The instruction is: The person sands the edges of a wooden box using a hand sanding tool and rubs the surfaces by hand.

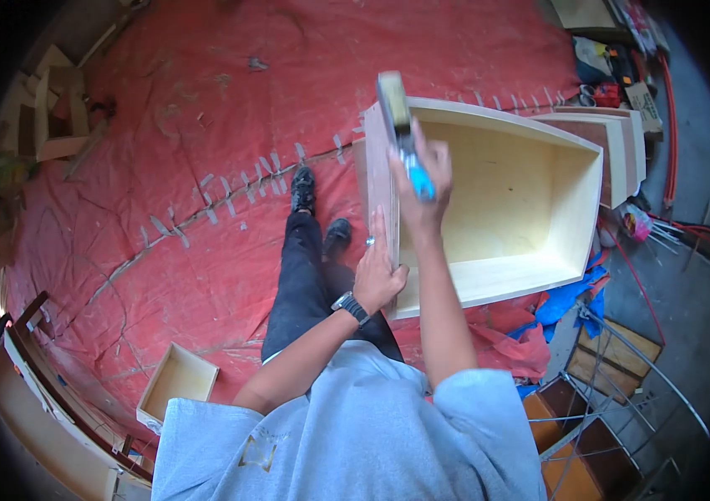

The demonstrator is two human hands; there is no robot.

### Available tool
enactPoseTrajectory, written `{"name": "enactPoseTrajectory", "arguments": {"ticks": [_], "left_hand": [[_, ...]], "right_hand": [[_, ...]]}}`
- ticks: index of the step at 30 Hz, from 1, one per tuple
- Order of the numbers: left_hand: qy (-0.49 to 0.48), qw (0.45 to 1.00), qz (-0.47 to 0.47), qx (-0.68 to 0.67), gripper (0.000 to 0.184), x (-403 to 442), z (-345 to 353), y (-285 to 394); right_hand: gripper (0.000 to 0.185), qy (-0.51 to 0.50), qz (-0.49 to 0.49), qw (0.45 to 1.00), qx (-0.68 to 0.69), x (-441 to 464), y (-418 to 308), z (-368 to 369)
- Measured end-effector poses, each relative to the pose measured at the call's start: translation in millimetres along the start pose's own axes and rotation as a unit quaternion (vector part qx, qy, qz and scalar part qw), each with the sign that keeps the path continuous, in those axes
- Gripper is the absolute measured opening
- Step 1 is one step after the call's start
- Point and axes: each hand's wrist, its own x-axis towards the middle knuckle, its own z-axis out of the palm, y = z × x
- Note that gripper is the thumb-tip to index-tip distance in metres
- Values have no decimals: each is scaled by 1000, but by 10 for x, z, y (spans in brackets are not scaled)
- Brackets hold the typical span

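The head view looks down on red floor sheeting (230,108), much creased, with grey tape strips along a seam. Partly over it, just in front of the person, is a large open-topped wooden box (497,192); its pale inner floor shows, marked by a small dark spot. A smaller wooden box (63,150) is at upper left, and a shallow wooden tray (181,376) lies at lower left, its pale bottom visible. The left hand (378,274) lies along the large box's left side, its grip wide, fingers outstretched. The right hand's (428,171) grip is wrapped round a blurred, blue-handled tool (406,144), above that side's upper part. A dark watch (351,307) circles the left wrist.
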Motion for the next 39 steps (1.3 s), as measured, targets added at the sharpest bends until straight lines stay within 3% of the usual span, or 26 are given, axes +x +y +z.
{"name": "enactPoseTrajectory", "arguments": {"ticks": [3, 6, 7, 14, 22, 26, 31, 34, 35, 39], "left_hand": [[-8, 1000, -20, 2, 124, -18, -41, 34], [-10, 1000, -12, 18, 126, -8, -49, 45], [-18, 1000, -17, 15, 126, -1, -53, 45], [-27, 1000, 2, 11, 129, 16, -23, -14], [-11, 1000, -9, 15, 128, -33, 8, -20], [24, 999, 19, 31, 125, -17, -8, -17], [-13, 1000, 6, 8, 127, 16, -50, -7], [-16, 1000, 12, 12, 128, 21, -27, -37], [-17, 1000, 6, 9, 127, 4, -11, -38], [-32, 999, -38, 4, 127, -32, -114, 93]], "right_hand": [[57, 21, -7, 999, 32, 786, -105, 309], [56, 28, -27, 999, 33, 804, -68, 318], [56, 28, -60, 997, 49, 643, -16, 242], [61, -8, 13, 1000, 22, -818, 198, -318], [56, 22, -22, 999, 34, 676, -30, 245], [58, 17, -20, 1000, 7, 743, -57, 278], [61, -4, -23, 1000, 8, -532, 146, -200], [61, -14, 49, 998, 39, -908, 13, -364], [60, 8, -16, 1000, 12, -793, 72, -293], [59, 9, -4, 999, 48, 453, -68, 171]]}}
